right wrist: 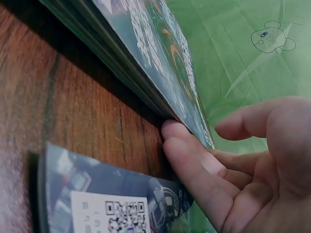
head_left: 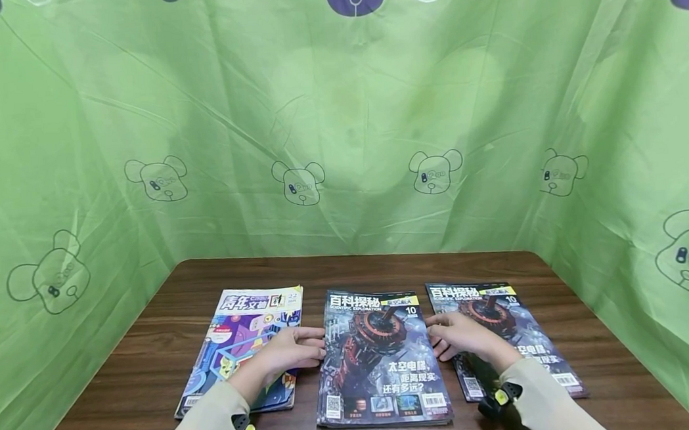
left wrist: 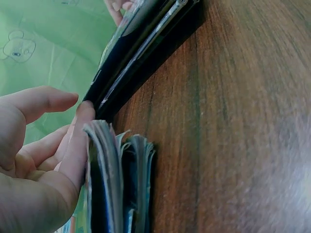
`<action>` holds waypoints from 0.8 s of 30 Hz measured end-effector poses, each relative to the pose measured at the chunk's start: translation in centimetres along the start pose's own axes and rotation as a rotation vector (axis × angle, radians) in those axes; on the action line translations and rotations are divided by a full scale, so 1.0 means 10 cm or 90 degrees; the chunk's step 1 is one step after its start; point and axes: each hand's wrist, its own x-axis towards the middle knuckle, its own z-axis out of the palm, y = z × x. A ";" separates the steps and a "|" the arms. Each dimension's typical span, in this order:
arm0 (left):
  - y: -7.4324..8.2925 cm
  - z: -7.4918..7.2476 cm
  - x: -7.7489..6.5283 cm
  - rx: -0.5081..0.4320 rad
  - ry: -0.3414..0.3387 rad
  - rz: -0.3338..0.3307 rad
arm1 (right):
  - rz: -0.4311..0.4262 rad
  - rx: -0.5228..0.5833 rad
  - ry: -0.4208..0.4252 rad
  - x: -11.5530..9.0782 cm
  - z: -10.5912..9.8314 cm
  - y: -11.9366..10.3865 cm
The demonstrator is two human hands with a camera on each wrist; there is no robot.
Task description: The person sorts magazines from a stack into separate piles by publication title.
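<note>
A stack of dark "Scientific Exploration" magazines [head_left: 379, 351] lies in the middle of the table, showing a red-and-black machine on its cover. My left hand [head_left: 284, 350] reaches over a colourful purple-and-white magazine [head_left: 241, 330], its fingertips at the middle stack's left edge. On the opposite edge, the fingertips of my right hand [head_left: 467, 336] meet the side of the stack. Beneath that hand lies another dark magazine [head_left: 536, 345] with the same cover. Both wrist views show relaxed fingers [left wrist: 77, 150] against the stack's side, thumbs held off the cover.
The brown wooden table [head_left: 206, 276] bears three magazine piles side by side. Green curtain cloth [head_left: 357, 221] printed with bear heads surrounds its back and sides. Narrow strips of wood separate the piles.
</note>
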 end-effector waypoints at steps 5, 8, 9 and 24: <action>0.00 0.02 0.00 -0.001 0.006 0.000 | 0.002 0.011 0.000 0.00 0.00 0.01; 0.00 0.04 0.00 -0.003 0.003 -0.001 | 0.002 0.021 0.001 0.01 -0.01 0.02; 0.01 0.04 0.00 -0.003 0.003 -0.002 | 0.000 0.027 0.001 0.01 -0.01 0.02; 0.04 0.08 -0.02 0.014 0.004 -0.005 | -0.016 0.178 -0.003 -0.02 0.00 0.11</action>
